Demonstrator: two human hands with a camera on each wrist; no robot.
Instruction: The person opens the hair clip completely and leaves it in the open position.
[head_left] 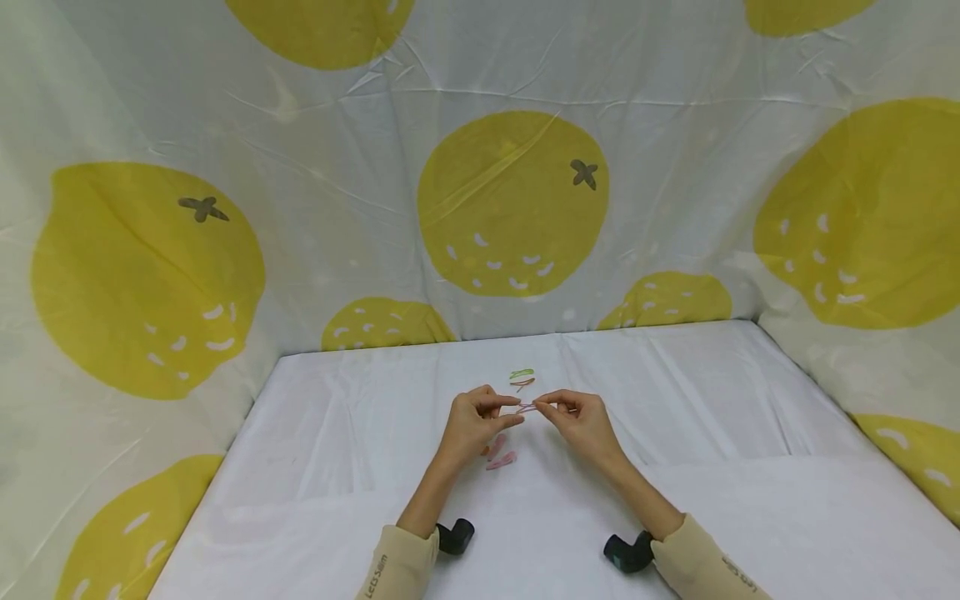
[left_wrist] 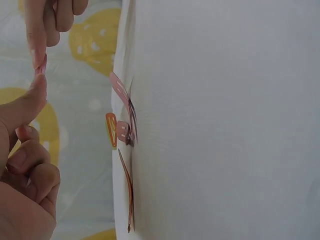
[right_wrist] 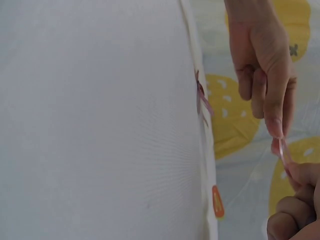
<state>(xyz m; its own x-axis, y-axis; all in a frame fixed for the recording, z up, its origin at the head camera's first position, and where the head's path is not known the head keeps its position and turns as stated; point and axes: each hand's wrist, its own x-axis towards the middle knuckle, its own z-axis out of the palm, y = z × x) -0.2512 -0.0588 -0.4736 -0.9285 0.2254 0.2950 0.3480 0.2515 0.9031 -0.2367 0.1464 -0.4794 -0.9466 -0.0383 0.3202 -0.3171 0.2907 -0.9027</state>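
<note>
My left hand (head_left: 468, 425) and right hand (head_left: 585, 423) meet above the white table, each pinching one end of a thin pinkish-purple snap hair clip (head_left: 527, 407) between thumb and index finger. In the right wrist view the held clip (right_wrist: 284, 152) spans the short gap between the fingertips. Near my left hand lie two pink hair clips (head_left: 501, 461), partly overlapping in the left wrist view. Beyond the hands are a green hair clip (head_left: 522, 373) and a brownish-orange one (head_left: 522, 383). The left wrist view also shows an orange clip (left_wrist: 111, 130) and a brown clip (left_wrist: 128, 195).
A white cloth covers the table (head_left: 337, 433). Behind and at both sides hangs a white curtain (head_left: 322, 208) printed with yellow lemons. Black devices (head_left: 456, 537) are worn at both wrists, by the beige sleeves (head_left: 397, 562).
</note>
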